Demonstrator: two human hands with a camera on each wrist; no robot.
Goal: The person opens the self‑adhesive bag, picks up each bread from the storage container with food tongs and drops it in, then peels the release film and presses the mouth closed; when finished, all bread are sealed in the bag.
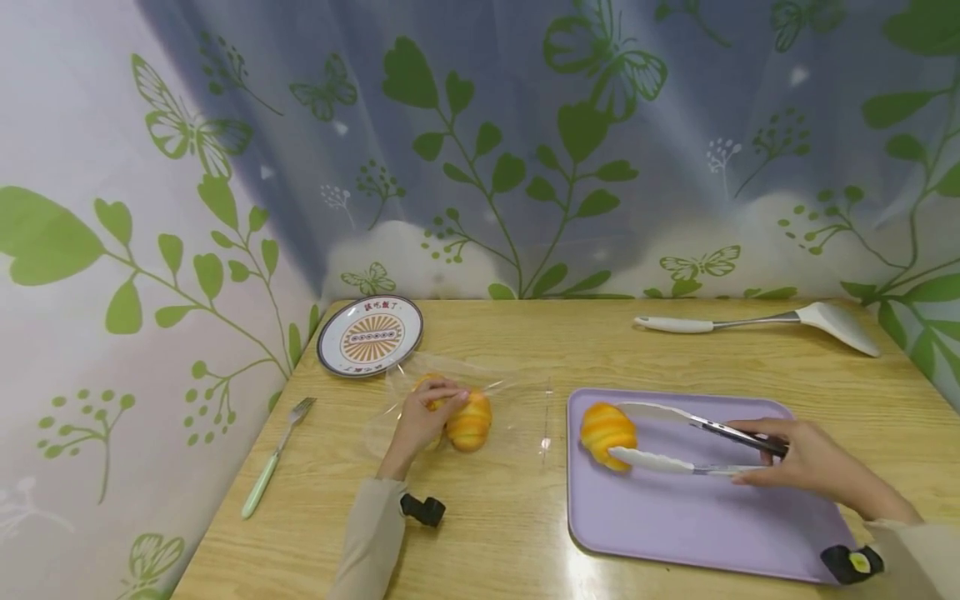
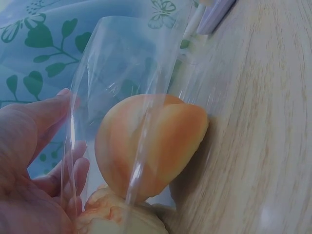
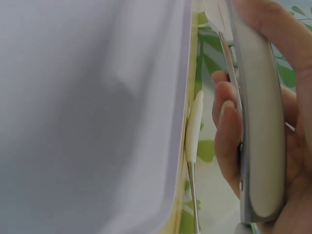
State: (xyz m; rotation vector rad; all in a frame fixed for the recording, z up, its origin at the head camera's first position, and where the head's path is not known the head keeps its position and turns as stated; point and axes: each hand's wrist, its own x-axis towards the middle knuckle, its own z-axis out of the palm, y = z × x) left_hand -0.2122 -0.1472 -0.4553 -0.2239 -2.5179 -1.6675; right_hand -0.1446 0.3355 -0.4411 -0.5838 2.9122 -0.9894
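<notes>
My left hand pinches a clear plastic bag over the bread rolls inside. A rounded orange-yellow roll shows beside the fingers; another is partly covered by the hand. Through the film in the left wrist view, a smooth bun stands out above a paler roll. With my right hand I grip a pair of tongs over a purple tray. The white tong tips are spread at a ridged roll at the tray's left end; whether both touch it, I cannot tell.
A round patterned plate sits at the back left, partly beside the bag. A fork with a green handle lies near the left edge. Behind the tray is a white-handled spatula. A printed curtain borders the wooden table.
</notes>
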